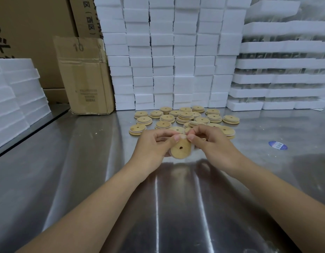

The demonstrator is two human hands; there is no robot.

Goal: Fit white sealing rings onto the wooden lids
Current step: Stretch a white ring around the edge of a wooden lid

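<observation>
Head cam: L hand (154, 143) fingers curled round wooden lid (181, 149), held tilted above the table, frame ctr. R hand (209, 141) thumb + forefinger pinch white sealing ring (183, 136) at lid's 12 o'clock edge. Lid pile (185, 115) at 12 o'clock beyond hands, on steel table (85, 161).

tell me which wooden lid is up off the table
The lid held between the left hand and right hand, tilted with its centre hole facing the camera. All the other lids lie flat on the steel table behind the hands.
</observation>
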